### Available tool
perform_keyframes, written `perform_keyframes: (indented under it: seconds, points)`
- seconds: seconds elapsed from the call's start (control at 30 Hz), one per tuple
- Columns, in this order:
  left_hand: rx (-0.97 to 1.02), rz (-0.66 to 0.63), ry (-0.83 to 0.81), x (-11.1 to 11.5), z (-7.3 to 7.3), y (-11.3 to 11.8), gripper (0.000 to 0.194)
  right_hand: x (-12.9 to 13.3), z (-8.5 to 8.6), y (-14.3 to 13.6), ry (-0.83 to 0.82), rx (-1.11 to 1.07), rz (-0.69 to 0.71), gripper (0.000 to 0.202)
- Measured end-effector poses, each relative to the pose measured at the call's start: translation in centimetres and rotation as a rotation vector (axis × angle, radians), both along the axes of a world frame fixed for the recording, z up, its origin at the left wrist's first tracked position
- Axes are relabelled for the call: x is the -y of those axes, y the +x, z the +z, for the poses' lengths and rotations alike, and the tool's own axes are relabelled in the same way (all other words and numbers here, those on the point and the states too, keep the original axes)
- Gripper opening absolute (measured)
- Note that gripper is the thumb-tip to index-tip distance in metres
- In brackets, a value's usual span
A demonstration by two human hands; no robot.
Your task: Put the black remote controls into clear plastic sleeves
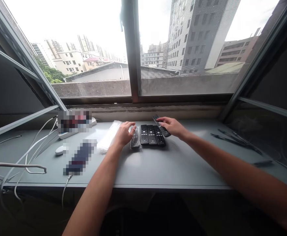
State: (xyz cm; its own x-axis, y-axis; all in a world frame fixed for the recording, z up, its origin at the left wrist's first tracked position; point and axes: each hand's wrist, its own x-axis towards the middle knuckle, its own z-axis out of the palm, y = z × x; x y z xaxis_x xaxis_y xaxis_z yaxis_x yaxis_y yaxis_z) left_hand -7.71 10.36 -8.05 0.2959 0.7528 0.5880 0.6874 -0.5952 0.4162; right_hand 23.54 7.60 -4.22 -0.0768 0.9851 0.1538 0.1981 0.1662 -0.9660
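Three black remote controls (152,135) lie side by side in the middle of the desk, their buttons facing up. Another black remote control (166,133) is tilted above the right end of that row, with my right hand (172,126) closed around it. My left hand (125,133) is beside a remote in a clear plastic sleeve (135,140). Its fingers are slightly bent, with thumb and forefinger apart over the sleeve's upper left. I cannot tell whether they touch it. Left of that hand lies a stack of clear plastic sleeves (107,139), partly covered by it.
A power strip (93,121) with white cables (26,154) stands at the back left. Nearer are a small white rounded case (59,150) and a blurred-out dark object (79,160). Dark pen-like sticks (236,141) lie at the right. Metal frame bars flank the desk (143,173); a window rises behind.
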Motion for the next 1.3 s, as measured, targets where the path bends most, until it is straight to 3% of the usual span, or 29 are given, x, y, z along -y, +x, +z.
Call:
perform_keyframes:
  seconds: [0.13,0.23,0.33,0.47,0.63,0.77,1.03,1.3]
  points:
    - [-0.055,0.006,-0.004,-0.1,-0.8,0.4,0.032,0.4,-1.6,2.9,-0.030,0.274,-0.054,0.035]
    - [-0.062,-0.008,-0.036,-0.2,-1.5,0.6,0.034,0.9,-2.6,3.9,-0.019,0.349,0.009,0.035]
    - [-0.052,-0.048,-0.099,0.0,-1.8,0.6,0.040,1.4,-3.5,3.9,0.095,0.443,0.044,0.037]
    - [-0.088,-0.132,-0.170,0.5,-1.6,0.8,0.045,1.9,-4.6,3.4,0.303,0.535,-0.034,0.041]
    - [-0.130,-0.178,-0.218,0.6,-1.5,1.1,0.045,2.5,-4.7,3.2,0.439,0.571,-0.035,0.042]
    - [-0.136,-0.186,-0.222,0.6,-1.2,0.9,0.041,2.9,-4.7,3.1,0.417,0.590,0.035,0.048]
    - [-0.112,-0.206,-0.244,1.3,0.1,1.0,0.043,3.5,-5.2,2.3,0.483,0.784,0.336,0.074]
    - [-0.052,-0.192,-0.236,0.4,-0.6,0.8,0.033,3.6,-5.6,0.7,0.526,0.832,0.276,0.071]
